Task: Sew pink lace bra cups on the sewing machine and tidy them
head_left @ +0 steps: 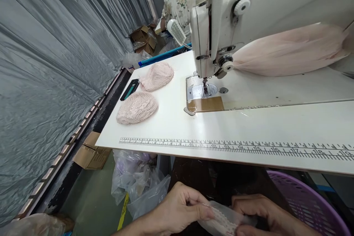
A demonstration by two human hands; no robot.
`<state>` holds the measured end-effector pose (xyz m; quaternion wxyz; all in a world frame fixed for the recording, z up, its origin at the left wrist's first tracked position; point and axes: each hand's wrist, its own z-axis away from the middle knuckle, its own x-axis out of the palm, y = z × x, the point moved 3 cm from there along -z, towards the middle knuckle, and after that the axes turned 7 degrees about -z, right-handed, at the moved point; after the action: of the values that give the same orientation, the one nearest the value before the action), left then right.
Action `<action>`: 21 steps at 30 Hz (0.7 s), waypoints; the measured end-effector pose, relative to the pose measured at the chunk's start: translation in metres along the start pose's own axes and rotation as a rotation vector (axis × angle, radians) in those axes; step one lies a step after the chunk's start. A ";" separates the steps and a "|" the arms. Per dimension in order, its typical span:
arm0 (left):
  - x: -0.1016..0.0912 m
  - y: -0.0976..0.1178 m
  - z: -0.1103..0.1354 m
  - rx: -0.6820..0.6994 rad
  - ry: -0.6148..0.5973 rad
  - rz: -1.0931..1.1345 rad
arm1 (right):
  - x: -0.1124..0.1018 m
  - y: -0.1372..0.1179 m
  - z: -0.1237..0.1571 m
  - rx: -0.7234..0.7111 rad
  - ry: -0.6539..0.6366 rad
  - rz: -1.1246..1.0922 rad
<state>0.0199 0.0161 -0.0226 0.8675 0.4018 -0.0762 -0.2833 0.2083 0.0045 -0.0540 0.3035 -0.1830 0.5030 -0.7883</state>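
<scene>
Below the table's front edge, my left hand (184, 208) pinches one end of a sheer pale fabric piece with a lace edge (221, 219). My right hand (261, 212) grips the other end, its fingertips partly cut off by the bottom of the view. The piece is stretched between the two hands. On the table at the left lie two pale pink lace pieces shaped like cups, a nearer one (137, 108) and a farther one (157, 76). A white sewing machine (203, 40) stands beyond my hands, its needle and presser foot over the metal plate.
The white tabletop (166, 129) has a printed ruler along its front edge. A dark flat object (129, 89) lies by the lace pieces. Sheer pink fabric (290, 49) hangs against the machine. A purple basket (306, 206) and plastic bags (138, 180) are below. A person (179, 7) sits behind.
</scene>
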 end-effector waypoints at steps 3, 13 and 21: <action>-0.004 -0.003 0.000 -0.010 -0.004 0.021 | -0.004 0.009 0.005 -0.008 0.037 0.007; -0.010 -0.001 0.001 0.022 -0.098 0.012 | -0.009 -0.006 0.015 -0.133 0.038 -0.027; -0.001 0.013 -0.008 -0.024 -0.224 -0.120 | -0.011 -0.034 0.008 -0.196 -0.071 0.158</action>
<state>0.0272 0.0285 -0.0183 0.8396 0.3611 -0.1452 -0.3789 0.2112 0.0174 -0.0195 0.3631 -0.1994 0.5792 -0.7020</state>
